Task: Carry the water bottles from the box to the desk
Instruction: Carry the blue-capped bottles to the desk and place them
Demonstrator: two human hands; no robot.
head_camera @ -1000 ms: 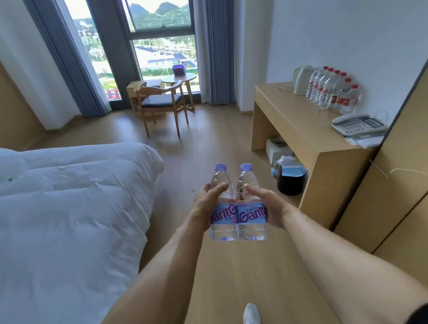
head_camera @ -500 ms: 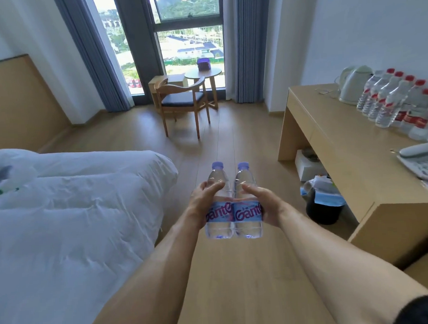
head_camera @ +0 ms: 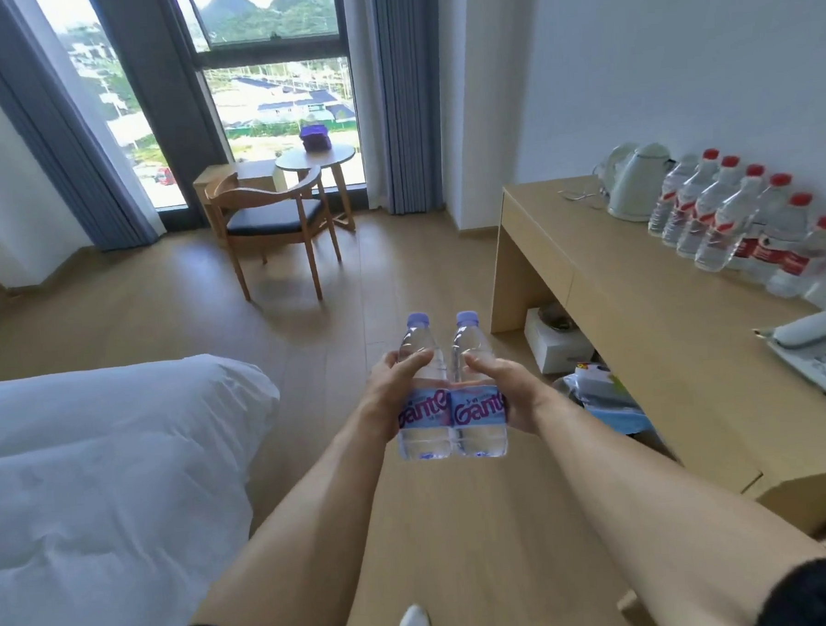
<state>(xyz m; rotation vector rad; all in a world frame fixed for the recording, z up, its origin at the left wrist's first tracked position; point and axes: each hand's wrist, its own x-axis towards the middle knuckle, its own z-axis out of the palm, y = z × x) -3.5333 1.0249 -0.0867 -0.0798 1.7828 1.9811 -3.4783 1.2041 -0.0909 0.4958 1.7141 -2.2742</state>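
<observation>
1. We grip two clear, purple-capped water bottles upright, touching, over the floor: left hand round one, right hand round the other.
2. The desk stands at right.

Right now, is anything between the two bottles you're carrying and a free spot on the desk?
Nothing visible blocks the way. Both hands, left hand and right hand, hold the two purple-capped bottles over open floor; the desk has bare top in front of the red-capped bottles.
</observation>
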